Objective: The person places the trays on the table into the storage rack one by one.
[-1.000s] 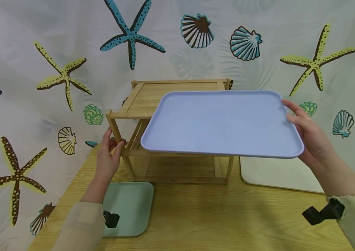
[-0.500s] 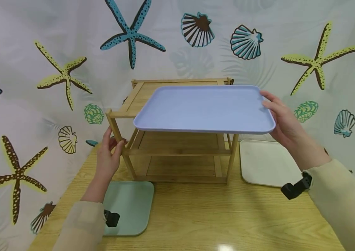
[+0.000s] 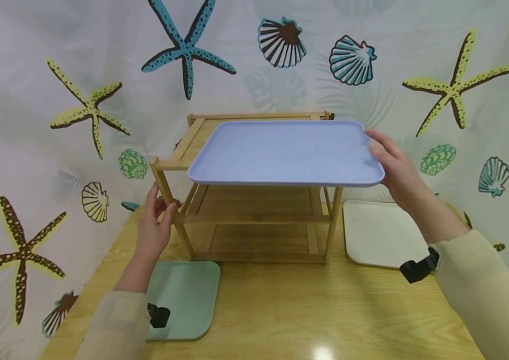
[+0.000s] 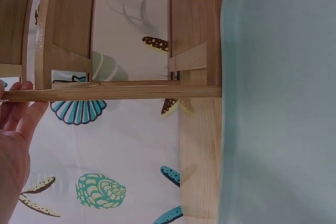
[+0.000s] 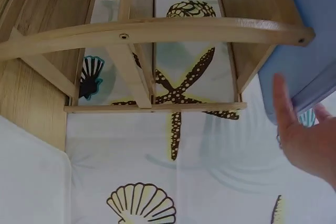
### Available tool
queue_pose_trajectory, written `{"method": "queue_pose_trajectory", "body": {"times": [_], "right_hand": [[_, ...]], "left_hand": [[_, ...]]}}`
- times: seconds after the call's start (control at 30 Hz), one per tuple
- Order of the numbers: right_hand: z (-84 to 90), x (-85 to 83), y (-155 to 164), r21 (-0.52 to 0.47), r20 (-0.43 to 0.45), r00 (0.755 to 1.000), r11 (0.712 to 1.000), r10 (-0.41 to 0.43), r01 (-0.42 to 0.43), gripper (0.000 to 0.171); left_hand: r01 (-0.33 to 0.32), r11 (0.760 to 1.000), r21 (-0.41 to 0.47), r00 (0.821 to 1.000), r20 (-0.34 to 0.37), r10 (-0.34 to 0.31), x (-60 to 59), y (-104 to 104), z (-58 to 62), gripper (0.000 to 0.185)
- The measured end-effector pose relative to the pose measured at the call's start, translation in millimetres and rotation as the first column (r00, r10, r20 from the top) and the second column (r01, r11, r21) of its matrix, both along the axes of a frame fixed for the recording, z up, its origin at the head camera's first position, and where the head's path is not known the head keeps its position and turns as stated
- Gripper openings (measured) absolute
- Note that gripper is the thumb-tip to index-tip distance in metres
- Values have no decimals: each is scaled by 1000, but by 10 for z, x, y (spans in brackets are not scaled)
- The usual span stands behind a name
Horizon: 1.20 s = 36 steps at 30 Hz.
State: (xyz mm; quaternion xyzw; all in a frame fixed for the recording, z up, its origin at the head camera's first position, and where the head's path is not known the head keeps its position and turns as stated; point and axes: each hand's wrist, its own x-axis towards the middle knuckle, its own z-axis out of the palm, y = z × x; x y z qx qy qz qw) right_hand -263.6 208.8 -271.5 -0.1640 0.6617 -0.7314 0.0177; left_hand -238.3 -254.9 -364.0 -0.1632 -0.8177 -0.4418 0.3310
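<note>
My right hand (image 3: 389,162) holds a pale blue tray (image 3: 286,152) by its right edge. The tray hangs level over the top of a wooden rack (image 3: 254,220) and reaches past the rack's front and right side. From below, the right wrist view shows the blue tray (image 5: 310,40) resting in the right hand (image 5: 307,142) beside the rack's top frame (image 5: 152,30). My left hand (image 3: 157,220) grips the rack's front left leg. In the left wrist view the fingertips (image 4: 16,103) lie on that leg (image 4: 110,93).
A pale green tray (image 3: 182,297) lies flat on the wooden table (image 3: 304,310) at the front left, under my left forearm. A white tray (image 3: 380,232) lies to the right of the rack. A sea-print curtain hangs close behind.
The right hand has carried the blue tray left and away from me, so it now sits over the rack's top. The left hand has stayed on the leg.
</note>
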Motion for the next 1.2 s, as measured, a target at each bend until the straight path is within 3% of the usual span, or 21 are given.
{"method": "queue_pose_trajectory", "body": {"times": [0.07, 0.3, 0.47, 0.7, 0.87, 1.1, 1.2], "right_hand": [[-14, 87, 12, 94, -66, 998, 995, -24, 30, 52], [-107, 371, 75, 130, -210, 977, 992, 22, 6, 42], [-136, 426, 84, 212, -260, 966, 976, 12, 45, 43], [-127, 330, 26, 247, -308, 951, 965, -3, 83, 36], [-90, 205, -96, 330, -339, 941, 936, -5, 124, 36], [-58, 5, -262, 381, -323, 946, 913, -15, 144, 41], [-52, -76, -339, 434, -306, 952, 889, -8, 148, 45]], "left_hand": [[-3, 1000, 1, 1000, -5, 3, 5, -3, 0, 54], [0, 1000, 2, 1000, -7, 0, 7, -3, -8, 54], [-6, 1000, 0, 1000, -17, 6, -1, -4, -15, 54], [-8, 1000, -8, 999, -37, 8, -10, -3, -25, 54], [-4, 1000, -4, 999, -46, 4, 2, -4, -23, 54], [3, 1000, -4, 999, -33, -3, 12, 6, -13, 54], [5, 1000, -9, 999, -45, -6, 14, 9, -16, 53]]}}
